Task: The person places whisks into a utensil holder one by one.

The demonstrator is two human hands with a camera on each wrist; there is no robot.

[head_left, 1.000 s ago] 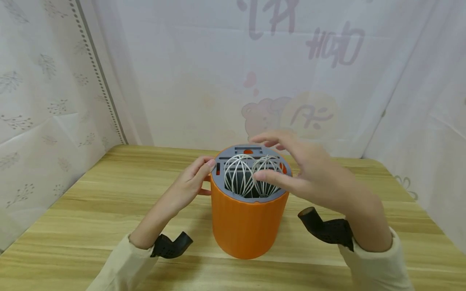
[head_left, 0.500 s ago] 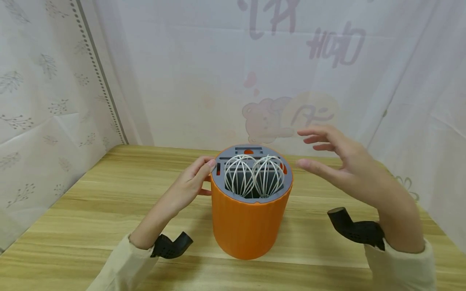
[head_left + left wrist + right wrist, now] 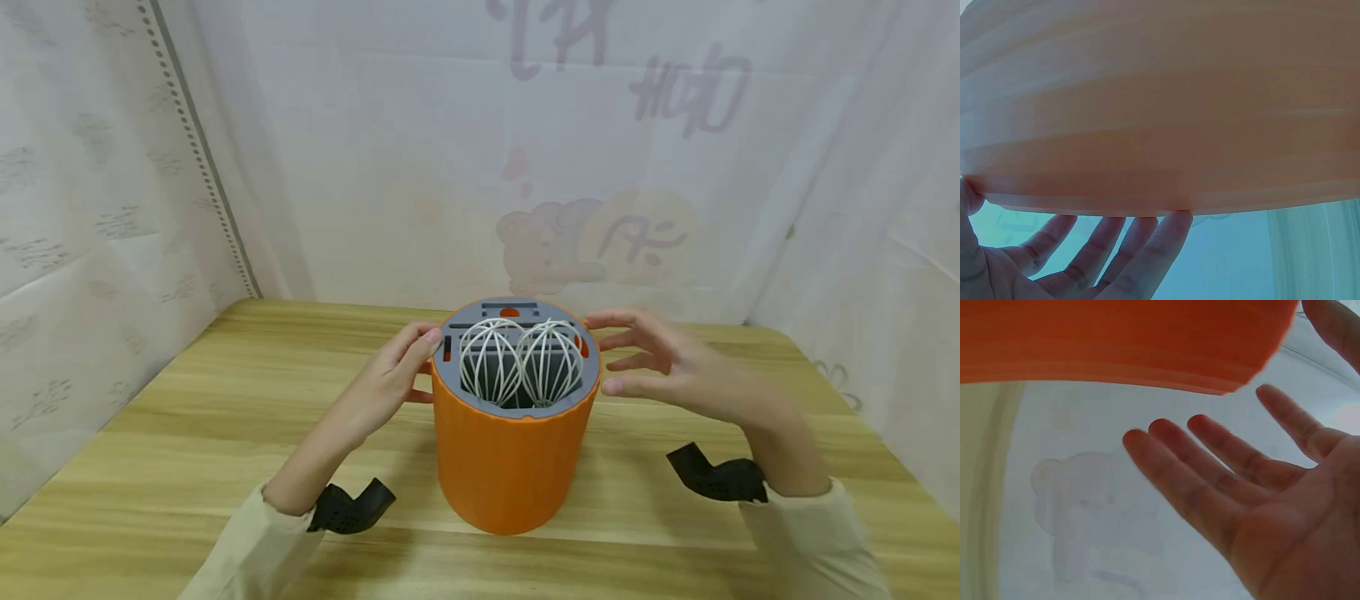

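Note:
An orange round utensil holder point(image 3: 512, 475) with a grey slotted top point(image 3: 468, 316) stands upright in the middle of the table. Wire heads of two whisks point(image 3: 491, 362) point(image 3: 551, 362) stick up side by side from its large front opening; their handles are hidden inside. My left hand point(image 3: 382, 379) grips the holder's left side, thumb at the rim. In the left wrist view, that hand's fingertips point(image 3: 1175, 222) touch the orange wall. Near the right side is my right hand point(image 3: 675, 367), fingers spread and relaxed. The right wrist view shows these fingers point(image 3: 1175, 472) apart from the wall.
The holder stands on a wood-grain table point(image 3: 247, 417). Pale printed curtains point(image 3: 390, 167) hang behind the table and at both sides. A black curved mount point(image 3: 352, 507) sits on the left wrist, and a similar black mount point(image 3: 716, 475) on the right.
My right hand first drew away from over the whisks to the right, then came down and back toward the holder's right side. My left hand, the holder and the whisks stayed in place.

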